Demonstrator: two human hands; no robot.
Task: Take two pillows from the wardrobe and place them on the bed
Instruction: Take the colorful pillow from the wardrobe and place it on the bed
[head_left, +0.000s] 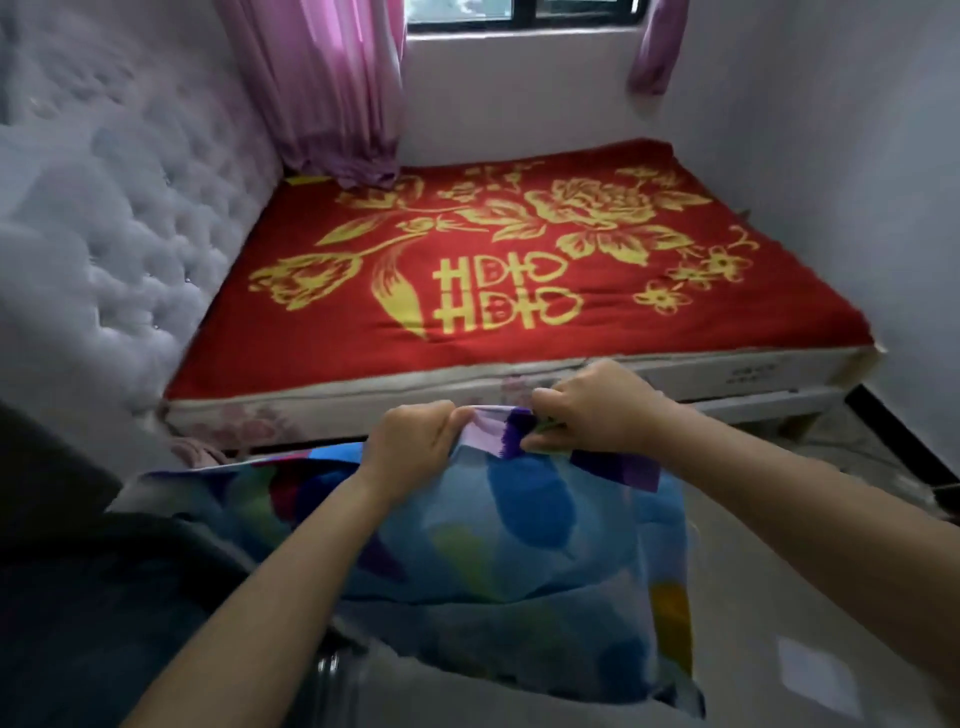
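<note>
A blue pillow (524, 535) with coloured patches hangs in front of me, just short of the bed's near edge. My left hand (410, 447) and my right hand (592, 405) both pinch its top edge, close together. A second patterned pillow (244, 493) shows partly behind my left forearm, lower left; what it rests on is hidden. The bed (519, 270) lies ahead under a red blanket with yellow flowers, with nothing lying on the blanket. The wardrobe is out of view.
A grey tufted headboard (104, 208) runs along the bed's left side. Pink curtains (322, 88) hang at the far corner under a window (519, 15). White walls close the far and right sides. Bare floor (831, 597) lies to my right.
</note>
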